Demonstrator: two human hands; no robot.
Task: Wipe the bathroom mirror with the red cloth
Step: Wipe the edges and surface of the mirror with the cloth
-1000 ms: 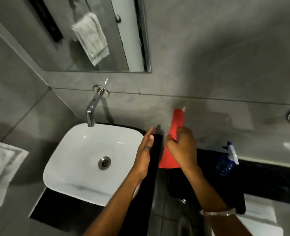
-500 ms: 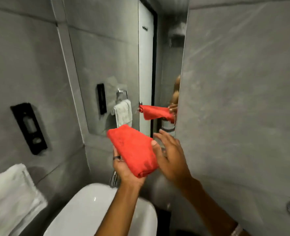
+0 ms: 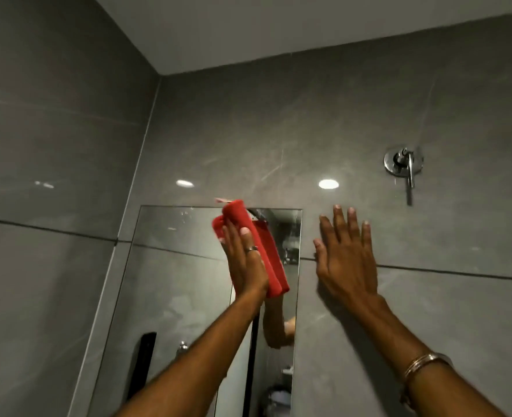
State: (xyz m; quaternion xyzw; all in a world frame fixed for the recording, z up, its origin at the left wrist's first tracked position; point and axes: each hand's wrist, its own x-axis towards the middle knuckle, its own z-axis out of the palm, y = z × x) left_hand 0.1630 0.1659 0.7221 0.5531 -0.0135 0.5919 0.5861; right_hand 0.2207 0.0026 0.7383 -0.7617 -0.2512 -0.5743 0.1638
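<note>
Overhead, we note the grey tiled wall [image 3: 369,115] carrying the mirror [image 3: 173,281]. Our right hand [image 3: 346,257] lies flat and empty on the wall beside the mirror's right edge. Our left hand [image 3: 244,263] presses the folded red cloth [image 3: 266,251] against the mirror's top edge, palm flat, fingers extended.

Both forearms are bare, with no sleeves; the left hand [image 3: 244,263] wears a silver ring [image 3: 252,249], the right wrist thin gold-toned bangles [image 3: 423,364]
</note>
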